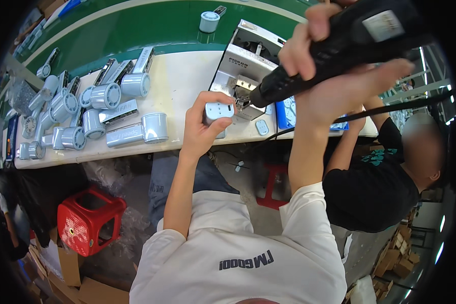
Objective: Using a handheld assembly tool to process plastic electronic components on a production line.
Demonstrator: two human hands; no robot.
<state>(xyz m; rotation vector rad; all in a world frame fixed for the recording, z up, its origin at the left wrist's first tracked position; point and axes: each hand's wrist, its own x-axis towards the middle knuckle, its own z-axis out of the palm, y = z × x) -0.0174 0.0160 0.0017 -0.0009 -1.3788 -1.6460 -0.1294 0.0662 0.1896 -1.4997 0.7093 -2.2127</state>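
Pointing left, clasped in the right hand (pixel 332 96), an electric screwdriver (pixel 339 53) faces the light-blue plastic housing (pixel 218 110) the left hand (pixel 199 121) pinches.

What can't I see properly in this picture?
All in the head view:
Pale blue piece: its far side, turned away behind the left hand.
Black power tool: its rear end, lost against the dark rim.
Blue tray: part hidden by the right forearm.
Co-worker: face blurred.
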